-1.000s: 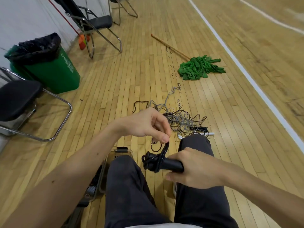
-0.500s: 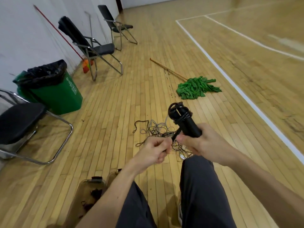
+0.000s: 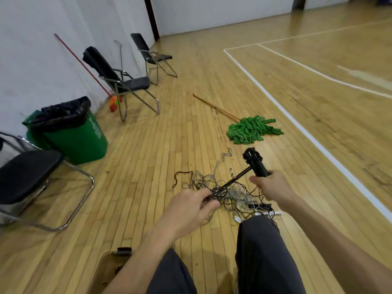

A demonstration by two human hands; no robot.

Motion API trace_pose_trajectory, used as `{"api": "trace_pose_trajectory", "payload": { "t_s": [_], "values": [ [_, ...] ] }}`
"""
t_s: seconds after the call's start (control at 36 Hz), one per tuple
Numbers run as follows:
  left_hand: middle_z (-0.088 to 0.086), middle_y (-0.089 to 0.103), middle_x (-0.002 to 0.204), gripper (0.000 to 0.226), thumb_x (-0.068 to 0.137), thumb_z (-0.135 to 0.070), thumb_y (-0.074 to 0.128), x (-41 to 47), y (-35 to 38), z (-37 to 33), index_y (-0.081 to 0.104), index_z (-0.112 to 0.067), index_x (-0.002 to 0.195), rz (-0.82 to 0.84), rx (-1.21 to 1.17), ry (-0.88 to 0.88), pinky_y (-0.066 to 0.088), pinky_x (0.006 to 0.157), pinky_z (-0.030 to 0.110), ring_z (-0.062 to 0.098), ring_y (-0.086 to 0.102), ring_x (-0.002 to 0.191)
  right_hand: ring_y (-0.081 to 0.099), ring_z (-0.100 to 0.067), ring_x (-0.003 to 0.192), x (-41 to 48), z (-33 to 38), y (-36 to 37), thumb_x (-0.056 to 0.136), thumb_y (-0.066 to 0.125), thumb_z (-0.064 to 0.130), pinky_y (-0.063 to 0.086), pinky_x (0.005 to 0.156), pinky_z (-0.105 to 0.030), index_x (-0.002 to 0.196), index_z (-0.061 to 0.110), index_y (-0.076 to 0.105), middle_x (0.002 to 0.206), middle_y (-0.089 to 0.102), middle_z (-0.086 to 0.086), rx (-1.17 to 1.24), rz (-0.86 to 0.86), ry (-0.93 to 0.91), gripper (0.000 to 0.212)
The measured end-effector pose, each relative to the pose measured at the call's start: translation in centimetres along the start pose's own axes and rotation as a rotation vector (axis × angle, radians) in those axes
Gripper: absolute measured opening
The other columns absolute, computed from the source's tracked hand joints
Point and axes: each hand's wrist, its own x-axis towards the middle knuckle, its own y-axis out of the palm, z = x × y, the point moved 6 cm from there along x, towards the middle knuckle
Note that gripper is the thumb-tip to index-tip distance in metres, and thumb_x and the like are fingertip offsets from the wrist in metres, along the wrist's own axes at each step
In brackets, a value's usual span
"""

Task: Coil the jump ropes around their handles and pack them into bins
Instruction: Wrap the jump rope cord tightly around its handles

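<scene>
Right hand (image 3: 270, 186) is closed around the lower end of a black handle (image 3: 257, 166), which is held up and tilted away from the person. Turns of black rope (image 3: 233, 179) are wound about the handle's top end. One length of that rope runs taut from the handle down to the left hand (image 3: 191, 205), whose thumb and fingers pinch it. Both hands are raised above the wood floor (image 3: 161, 158). Beneath them a tangled pile of ropes (image 3: 237, 198), grey and black, lies on the floor just ahead of the person's right knee. A bin (image 3: 104, 270) stands on the floor beside the left leg; its contents cannot be made out. Farther off on the floor are a green mop (image 3: 252, 129), a green trash can (image 3: 78, 139) and a folding chair (image 3: 127, 83) by the wall.
</scene>
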Motion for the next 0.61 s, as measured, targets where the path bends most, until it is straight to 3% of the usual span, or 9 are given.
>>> {"api": "trace_pose_trajectory", "payload": {
  "t_s": [0.06,0.11,0.28,0.42,0.5,0.61],
  "values": [
    [-0.009,0.067,0.086,0.033,0.102,-0.049,0.046,-0.5,-1.6,-0.2,0.064,-0.025,0.115,-0.061,0.153,0.021,0.054,0.070,0.029,0.007,0.061,0.075,0.043,-0.020,0.053,0.4,-0.7,-0.1,0.089,0.074,0.024,0.035,0.055,-0.036,0.095,0.007,0.060,0.067,0.051,-0.007,-0.014,-0.027,0.024,0.023],
    [-0.009,0.067,0.087,0.034,0.103,-0.046,0.044,-1.1,-3.2,-0.3,0.067,-0.024,0.115,-0.119,0.209,0.053,0.055,0.071,0.028,0.007,0.062,0.075,0.044,-0.020,0.054,0.7,-1.7,-0.5,0.091,0.072,0.021,0.035,0.052,-0.035,0.098,0.004,0.059,0.069,0.052,-0.008,-0.021,-0.060,0.053,0.023],
    [-0.010,0.064,0.074,0.057,0.102,-0.053,0.026,-1.7,-5.2,-1.3,0.072,-0.020,0.098,-0.252,0.337,0.230,0.051,0.048,0.026,0.006,0.057,0.056,0.047,-0.023,0.057,0.4,-3.4,0.3,0.090,0.072,0.024,0.036,0.058,-0.036,0.093,0.005,0.059,0.069,0.053,-0.009,-0.161,-0.014,0.072,0.023],
    [-0.010,0.064,0.074,0.058,0.102,-0.051,0.023,-1.9,-6.9,-1.5,0.072,-0.021,0.095,-0.317,0.400,0.305,0.049,0.042,0.024,0.006,0.057,0.052,0.048,-0.023,0.057,-0.5,-3.7,2.1,0.091,0.071,0.025,0.037,0.055,-0.035,0.092,0.005,0.058,0.069,0.055,-0.010,-0.246,0.096,0.063,0.023],
    [-0.009,0.063,0.071,0.055,0.102,-0.048,0.028,-2.1,-7.5,-2.1,0.073,-0.018,0.092,-0.334,0.376,0.361,0.046,0.037,0.026,0.007,0.054,0.048,0.047,-0.020,0.049,-1.3,-3.9,2.9,0.091,0.070,0.025,0.036,0.045,-0.027,0.091,0.003,0.060,0.064,0.055,-0.008,-0.314,0.171,0.071,0.024],
    [-0.008,0.062,0.071,0.055,0.102,-0.049,0.029,-2.0,-7.8,-2.2,0.073,-0.018,0.094,-0.330,0.363,0.400,0.047,0.037,0.029,0.009,0.053,0.047,0.043,-0.014,0.041,-2.9,-4.7,4.7,0.089,0.070,0.021,0.035,0.042,-0.022,0.077,0.006,0.062,0.056,0.053,-0.003,-0.397,0.437,0.179,0.020]
  ]
}}
